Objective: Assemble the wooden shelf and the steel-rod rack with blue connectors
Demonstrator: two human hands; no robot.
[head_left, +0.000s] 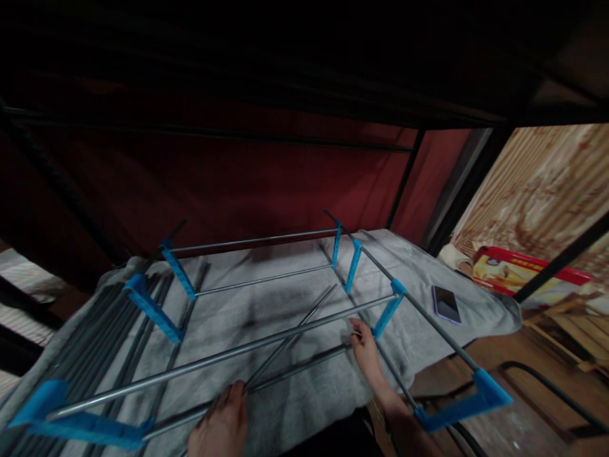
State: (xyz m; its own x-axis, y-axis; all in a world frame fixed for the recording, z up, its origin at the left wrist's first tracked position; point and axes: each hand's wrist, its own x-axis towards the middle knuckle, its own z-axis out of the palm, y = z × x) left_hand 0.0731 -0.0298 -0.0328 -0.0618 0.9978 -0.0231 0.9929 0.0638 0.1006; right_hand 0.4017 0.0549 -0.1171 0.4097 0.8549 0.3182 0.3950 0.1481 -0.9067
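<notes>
A rack frame of grey metal tubes and blue plastic brackets [155,311] lies across a cloth-covered surface. Low at the front, my left hand [221,422] is closed over a metal tube [299,368] of the frame. My right hand [366,349] has its fingers bent around the same tube's right end, close to a blue bracket [386,311]; its grip is partly hidden. A thin loose-looking tube [311,311] slants from beside my left fingers up beneath the front upper tube [266,343]. Whether my left hand also holds this slanted tube, I cannot tell.
Several grey tubes [90,336] lie side by side on the left of the grey cloth [280,260]. A phone [446,304] rests at the right. Beyond it are a red and yellow box [523,270] and a wooden frame [571,333]. Dark metal posts [469,190] and a red backing [266,184] enclose the surface.
</notes>
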